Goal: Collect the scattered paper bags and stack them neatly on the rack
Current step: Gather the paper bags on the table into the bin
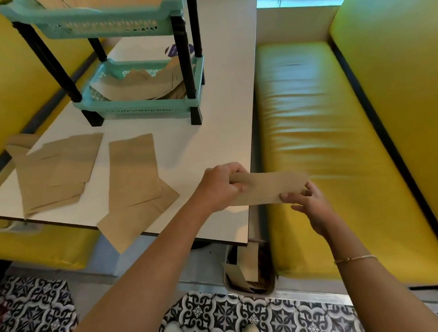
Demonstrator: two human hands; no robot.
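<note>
The person holds one flat brown paper bag (266, 188) in the air, just over the near right corner of the white counter (211, 140). The left hand (220, 186) grips the bag's left end with curled fingers. The right hand (307, 206) pinches the lower right edge between thumb and fingertips. So both hands are closed on the same bag, one at each end.

A bag like this looks very light and thin. It should bend and flop if held by one corner, and it would crease or tear if squeezed hard. It is not slippery, I think, so a soft pinch is enough. Holding both short ends, as now, keeps it flat and easy to lay down straight.

More bags lie on the counter. One loose pile (52, 172) sits near the left edge, and another pile (135, 176) lies in the middle, with a bag sticking out over the near edge. These could slide off if bumped.

Farther back stands the green rack (141, 104) with black legs. Its lower tray already has some bags (139, 85) in it, a bit curled and messy. The top tray seems to hold paper too.

A yellow bench (341, 144) runs along the right side. Down on the floor by the bench there is a small bin (249, 275) with brown paper in it.
</note>
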